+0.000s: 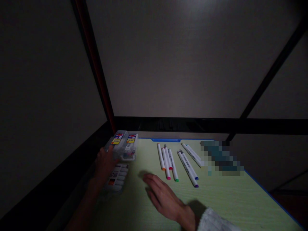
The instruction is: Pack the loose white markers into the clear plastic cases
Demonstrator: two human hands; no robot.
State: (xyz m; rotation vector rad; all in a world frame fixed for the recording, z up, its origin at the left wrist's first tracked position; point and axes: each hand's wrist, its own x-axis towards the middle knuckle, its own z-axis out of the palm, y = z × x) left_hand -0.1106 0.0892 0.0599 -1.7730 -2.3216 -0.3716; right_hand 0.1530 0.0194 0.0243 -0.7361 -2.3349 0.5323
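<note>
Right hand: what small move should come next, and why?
Probably ease the right hand forward to the orange-tipped marker: the hand looks empty, that marker is leftmost of the loose ones ahead of it, and the left hand is at the cases.

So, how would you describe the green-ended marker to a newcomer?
On the pale green table, find the blue strip at the far edge. Nearer the camera lies a cluster of four white markers. The green-ended marker is its rightmost; the others end in orange or pinkish red.
</note>
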